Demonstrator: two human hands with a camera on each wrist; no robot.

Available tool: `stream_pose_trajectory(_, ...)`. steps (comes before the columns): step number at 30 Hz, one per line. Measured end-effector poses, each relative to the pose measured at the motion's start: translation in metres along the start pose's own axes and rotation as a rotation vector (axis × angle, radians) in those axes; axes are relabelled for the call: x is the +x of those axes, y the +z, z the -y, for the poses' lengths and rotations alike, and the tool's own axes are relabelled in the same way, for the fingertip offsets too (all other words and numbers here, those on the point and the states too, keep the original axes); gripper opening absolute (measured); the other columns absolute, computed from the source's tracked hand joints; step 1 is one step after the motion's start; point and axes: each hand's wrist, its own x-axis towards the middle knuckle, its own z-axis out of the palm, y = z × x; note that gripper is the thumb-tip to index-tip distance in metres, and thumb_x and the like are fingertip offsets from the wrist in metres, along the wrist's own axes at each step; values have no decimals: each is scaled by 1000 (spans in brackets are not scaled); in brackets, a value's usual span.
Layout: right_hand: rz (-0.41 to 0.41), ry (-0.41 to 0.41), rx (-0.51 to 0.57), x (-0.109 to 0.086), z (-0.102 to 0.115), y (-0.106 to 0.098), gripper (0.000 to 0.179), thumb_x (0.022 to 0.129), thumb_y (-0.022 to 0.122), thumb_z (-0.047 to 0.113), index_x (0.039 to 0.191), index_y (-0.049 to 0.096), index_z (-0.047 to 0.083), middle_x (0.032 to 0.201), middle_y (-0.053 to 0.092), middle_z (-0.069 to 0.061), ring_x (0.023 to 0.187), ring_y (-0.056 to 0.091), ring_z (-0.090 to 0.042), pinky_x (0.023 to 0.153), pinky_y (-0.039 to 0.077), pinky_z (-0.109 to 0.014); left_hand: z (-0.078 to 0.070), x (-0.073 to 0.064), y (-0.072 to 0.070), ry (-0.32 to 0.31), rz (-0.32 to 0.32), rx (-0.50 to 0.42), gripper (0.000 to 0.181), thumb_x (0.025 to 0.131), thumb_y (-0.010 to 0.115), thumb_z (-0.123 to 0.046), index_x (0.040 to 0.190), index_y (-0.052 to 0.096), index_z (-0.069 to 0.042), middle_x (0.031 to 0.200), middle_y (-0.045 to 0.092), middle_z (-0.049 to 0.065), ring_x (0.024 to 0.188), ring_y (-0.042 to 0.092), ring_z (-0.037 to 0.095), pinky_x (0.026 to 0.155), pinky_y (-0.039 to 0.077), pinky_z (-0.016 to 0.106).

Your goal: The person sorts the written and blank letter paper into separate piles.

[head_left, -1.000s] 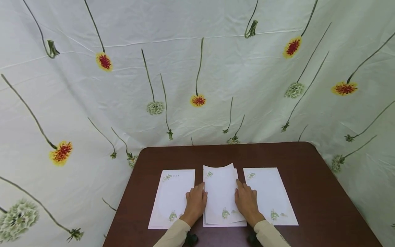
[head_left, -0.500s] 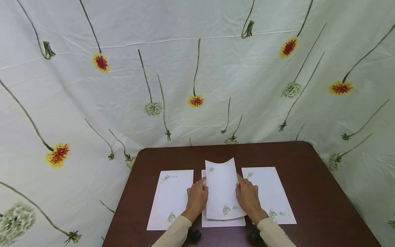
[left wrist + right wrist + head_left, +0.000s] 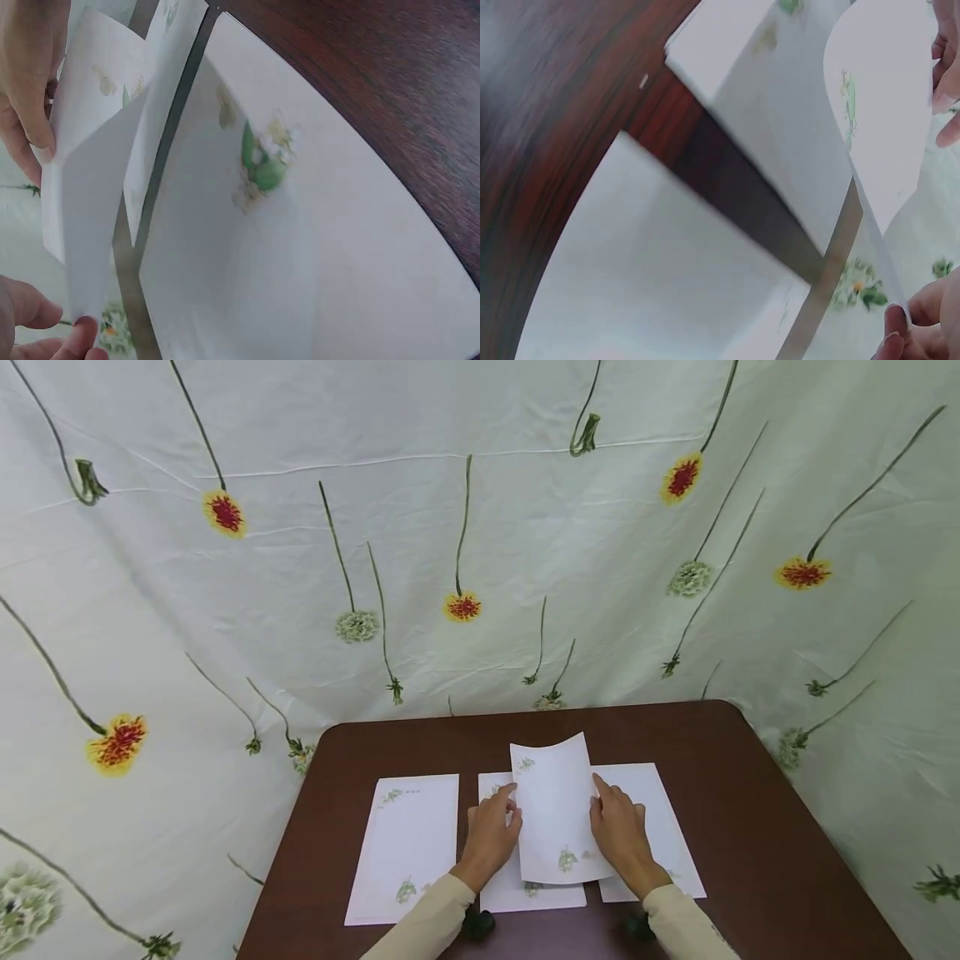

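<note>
A white sheet of paper (image 3: 557,810) with green floral prints is held up over the middle paper stack (image 3: 498,893), its top edge curving. My left hand (image 3: 491,835) pinches its left edge; in the left wrist view thumb and fingertips (image 3: 84,327) meet on the paper. On the opposite edge my right hand (image 3: 621,835) pinches the sheet, the fingertips (image 3: 894,319) showing in the right wrist view. The raised sheet and right hand partly cover the right-hand paper (image 3: 678,852). Left of the hands lies another floral paper (image 3: 408,843), flat on the table.
The dark brown wooden table (image 3: 780,877) has rounded far corners. Behind it hangs a pale curtain (image 3: 420,510) printed with flowers. Small dark objects (image 3: 478,925) show under the wrists near the table's front. A tiny white fleck (image 3: 643,81) lies on the wood in the right wrist view.
Both hands have lifted the top sheet off the middle stack and moved it right, baring more of the stack below. The view has shifted slightly to the right.
</note>
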Motion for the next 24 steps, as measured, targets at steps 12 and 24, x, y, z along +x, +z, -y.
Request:
stream_pose_trajectory(12, -61, 19, -55, 0, -41, -22, 41, 100, 63, 4, 140, 62, -5, 97, 70, -22, 96, 70, -43, 75, 40, -51, -34, 8, 20, 54, 165, -32, 43, 100, 61, -13, 140, 59, 2, 111, 77, 9, 104, 70, 31, 92, 42, 48)
stream_pose_trajectory(24, -73, 46, -128, -8, -82, -34, 41, 99, 63, 3, 139, 60, -7, 103, 67, -27, 99, 66, -49, 76, 40, -55, -57, 11, 45, 96, 353, -43, 51, 101, 61, -22, 145, 54, 4, 123, 73, 12, 114, 67, 34, 99, 41, 50)
